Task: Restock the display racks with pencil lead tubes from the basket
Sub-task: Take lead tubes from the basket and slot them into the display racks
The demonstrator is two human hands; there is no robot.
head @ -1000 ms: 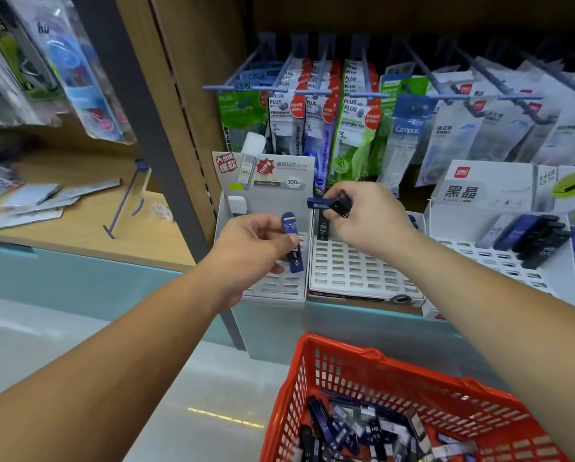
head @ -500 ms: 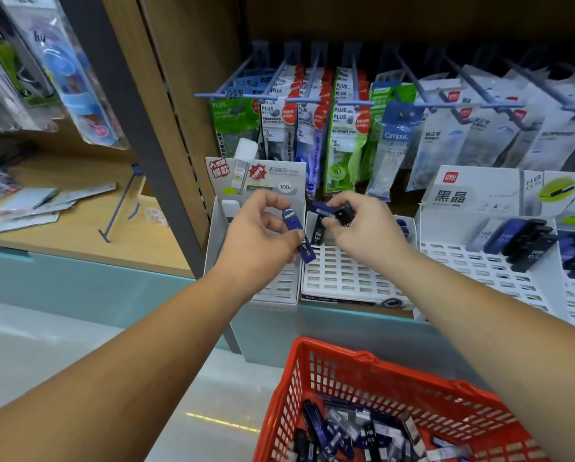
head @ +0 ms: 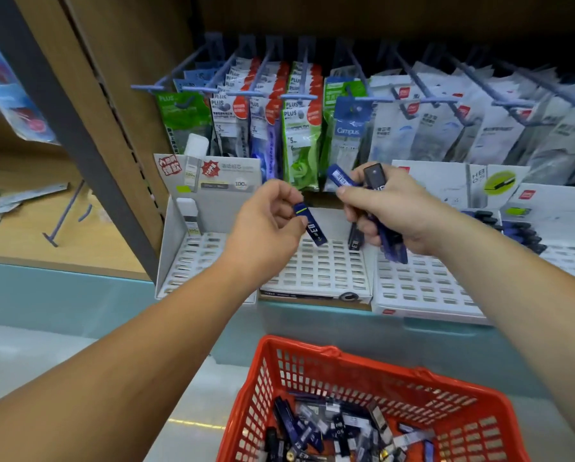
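Both hands have drawn a little apart since a moment ago, when they nearly met above the racks. The left hand (head: 269, 228) pinches one dark-blue plastic pencil lead tube (head: 312, 226) between thumb and fingers. The tube is tilted, its lower end over the middle white slotted display rack (head: 319, 271).

The right hand (head: 392, 211), apart from the left, is curled round a small bundle of tubes. A blue barcode-labelled tube (head: 341, 176) juts out towards the left, a black square-capped tube (head: 374, 173) points up beside it, and more blue tube ends (head: 394, 245) poke out below the palm.

A left white slotted rack (head: 192, 258) and a right white slotted rack (head: 419, 285) flank the middle one. Below, the red plastic mesh basket (head: 312, 361) holds a loose heap of blue, black and clear lead tubes (head: 329, 428).
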